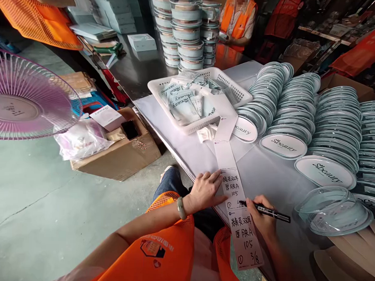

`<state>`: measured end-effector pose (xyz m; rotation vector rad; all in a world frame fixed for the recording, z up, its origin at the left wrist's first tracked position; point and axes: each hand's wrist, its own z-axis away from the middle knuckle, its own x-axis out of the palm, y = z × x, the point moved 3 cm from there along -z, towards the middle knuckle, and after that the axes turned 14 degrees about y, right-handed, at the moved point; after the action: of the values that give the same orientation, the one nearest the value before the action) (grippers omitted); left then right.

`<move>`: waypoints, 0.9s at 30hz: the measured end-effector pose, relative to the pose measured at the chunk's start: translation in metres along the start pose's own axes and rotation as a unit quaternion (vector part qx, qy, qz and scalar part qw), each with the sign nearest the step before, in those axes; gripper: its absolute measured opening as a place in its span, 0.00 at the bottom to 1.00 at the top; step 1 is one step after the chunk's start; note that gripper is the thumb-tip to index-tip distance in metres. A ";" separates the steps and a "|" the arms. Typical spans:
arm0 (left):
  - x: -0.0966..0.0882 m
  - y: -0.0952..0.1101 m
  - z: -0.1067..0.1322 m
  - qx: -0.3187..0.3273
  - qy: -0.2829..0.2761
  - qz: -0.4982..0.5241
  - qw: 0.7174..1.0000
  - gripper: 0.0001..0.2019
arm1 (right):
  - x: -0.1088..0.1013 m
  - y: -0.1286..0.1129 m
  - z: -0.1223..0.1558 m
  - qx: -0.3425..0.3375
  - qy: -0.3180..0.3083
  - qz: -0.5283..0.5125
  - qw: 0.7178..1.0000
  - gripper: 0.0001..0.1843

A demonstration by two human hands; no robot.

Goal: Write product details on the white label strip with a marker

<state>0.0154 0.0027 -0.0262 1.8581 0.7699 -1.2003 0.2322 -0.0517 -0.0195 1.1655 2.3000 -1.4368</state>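
A long strip of white paper labels [225,154] runs from the basket down over the table's near edge. Black handwriting covers its two lower labels, each with characters and "105"; the lowest also reads "3/8". My right hand [263,219] grips a black marker pen [274,213], its tip at the bottom of the upper written label. With fingers spread, my left hand [205,192] presses on the left edge of the strip, a jade-coloured bangle [181,208] round its wrist.
A white basket [152,88] of "Sbeauty" packets stands ahead. Rows of oval lids [326,170] line the right, near a clear container [323,206]. Round containers [186,34] are stacked behind. A purple fan [32,98] and a cardboard box [119,158] are left. Other people in orange vests are nearby.
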 end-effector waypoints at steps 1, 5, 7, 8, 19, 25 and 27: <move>0.000 0.000 0.000 0.000 0.002 0.000 1.000 0.36 | 0.000 0.001 0.000 0.007 -0.004 0.000 1.000 0.20; 0.000 0.000 0.000 -0.001 0.007 -0.004 1.000 0.36 | 0.000 0.013 0.004 0.081 -0.016 -0.021 0.996 0.23; 0.000 0.001 0.001 0.001 0.003 -0.004 1.000 0.36 | 0.000 0.019 0.005 0.183 0.017 -0.071 0.980 0.24; 0.000 0.002 0.001 0.002 0.000 -0.003 1.000 0.36 | -0.001 0.021 0.005 0.237 0.042 -0.104 0.965 0.25; -0.016 -0.024 -0.035 -0.065 0.022 -0.018 0.997 0.33 | -0.035 0.002 0.006 0.367 0.143 -0.194 0.899 0.23; -0.020 -0.003 0.010 0.024 0.078 0.053 0.995 0.20 | -0.046 -0.003 0.039 0.392 0.142 -0.179 0.891 0.25; -0.017 0.010 0.031 0.078 0.044 0.085 0.992 0.19 | -0.044 -0.003 0.048 0.399 0.145 -0.192 0.885 0.26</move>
<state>0.0028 -0.0297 -0.0154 2.0715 0.5640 -1.1024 0.2484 -0.1149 -0.0194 1.1853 2.2457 -2.6981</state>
